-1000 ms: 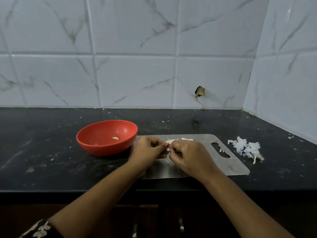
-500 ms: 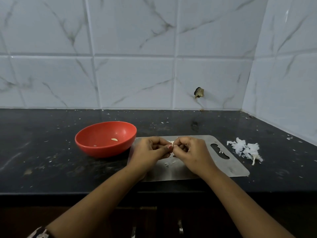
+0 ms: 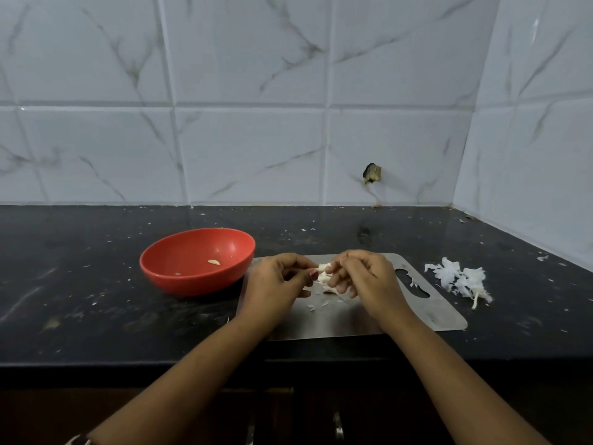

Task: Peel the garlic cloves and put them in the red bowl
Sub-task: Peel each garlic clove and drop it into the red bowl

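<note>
A red bowl [image 3: 179, 277] stands on the black counter, left of a steel cutting board [image 3: 442, 311]. One peeled garlic clove [image 3: 213, 262] lies inside the bowl. Above the board, my left hand [image 3: 276, 284] and my right hand [image 3: 365, 281] meet fingertip to fingertip, both pinching a small white garlic clove [image 3: 322, 273] between them. Its papery skin partly hangs loose. Small bits of skin [image 3: 316, 306] lie on the board beneath my hands.
A heap of white garlic peels [image 3: 459, 279] lies on the counter right of the board. Tiled walls close the back and right side. The counter's front edge runs just below the board. Tiny peel flecks are scattered over the counter.
My hands have lifted slightly and drawn a little apart, exposing the white clove between the fingertips. More skin flakes lie on the board under them.
</note>
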Tool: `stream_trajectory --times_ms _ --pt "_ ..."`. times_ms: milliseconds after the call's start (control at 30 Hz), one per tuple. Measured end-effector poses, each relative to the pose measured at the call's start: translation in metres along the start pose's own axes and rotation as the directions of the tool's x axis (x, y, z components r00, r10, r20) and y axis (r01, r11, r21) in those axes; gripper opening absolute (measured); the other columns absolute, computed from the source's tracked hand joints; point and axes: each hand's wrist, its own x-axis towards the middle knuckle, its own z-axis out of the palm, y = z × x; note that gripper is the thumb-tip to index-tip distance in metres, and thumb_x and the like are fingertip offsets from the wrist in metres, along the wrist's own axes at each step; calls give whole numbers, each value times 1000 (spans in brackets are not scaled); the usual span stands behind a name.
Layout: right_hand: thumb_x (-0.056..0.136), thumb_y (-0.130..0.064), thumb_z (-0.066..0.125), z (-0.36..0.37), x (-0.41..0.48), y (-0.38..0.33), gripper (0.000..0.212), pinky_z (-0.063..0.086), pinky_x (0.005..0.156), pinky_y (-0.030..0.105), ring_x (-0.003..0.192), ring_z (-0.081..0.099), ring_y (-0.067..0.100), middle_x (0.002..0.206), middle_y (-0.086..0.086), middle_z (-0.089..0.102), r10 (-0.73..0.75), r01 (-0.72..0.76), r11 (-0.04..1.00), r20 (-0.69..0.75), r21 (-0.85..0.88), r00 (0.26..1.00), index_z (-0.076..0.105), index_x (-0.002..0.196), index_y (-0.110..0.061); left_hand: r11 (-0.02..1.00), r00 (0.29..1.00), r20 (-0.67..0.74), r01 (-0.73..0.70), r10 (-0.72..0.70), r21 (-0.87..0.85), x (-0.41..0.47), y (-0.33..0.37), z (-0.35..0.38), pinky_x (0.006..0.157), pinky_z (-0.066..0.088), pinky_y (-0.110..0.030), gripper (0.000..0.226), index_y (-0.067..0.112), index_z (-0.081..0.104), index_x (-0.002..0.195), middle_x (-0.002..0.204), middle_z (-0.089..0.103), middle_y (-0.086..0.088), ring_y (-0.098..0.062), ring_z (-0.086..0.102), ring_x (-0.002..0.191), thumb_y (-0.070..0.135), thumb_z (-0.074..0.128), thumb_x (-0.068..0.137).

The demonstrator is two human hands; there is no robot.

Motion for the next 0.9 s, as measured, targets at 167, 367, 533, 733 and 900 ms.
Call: stream_trajectory --times_ms 167,367,533,733,900 --pt "90 -12 65 -2 1 4 16 45 50 14 54 59 3 68 1 69 -8 3 984 -29 -177 1000 68 76 -18 991 998 -7 -63 64 116 0 0 -2 61 57 -22 13 19 75 90 79 71 5 -5 68 75 8 68 86" --pt "94 1 47 0 -1 -1 30 55 63 28 70 65 11 88 6 71 91 -91 996 115 -3 989 71 95 -17 966 990 13 -137 138 220 0 0 -2 57 57 -22 14 24 74 89 86 70 11 1 65 79 12 70 85" --pt "94 -9 58 2 0 0 16 57 68 24 75 71 17 84 10 74 99 -112 991 146 80 984 72 102 -7 939 976 -21 -203 217 279 0 -2 -4 57 58 -29 20 36 68 78 78 69 13 -1 65 73 18 75 81" --pt "87 -1 66 1 2 -2 15 59 73 25 72 70 14 83 12 75 147 -182 959 168 218 975 73 99 -7 852 931 -21 -326 366 411 -3 -3 -3 69 54 -34 11 27 68 81 76 66 17 -3 61 74 20 76 79" --pt "86 -1 66 -1 2 -6 15 58 70 22 71 70 13 81 10 75 217 -274 916 210 295 953 74 97 -7 754 899 -25 -351 436 555 -5 -3 -1 64 51 -41 14 33 63 87 77 66 8 -11 58 73 26 73 82"
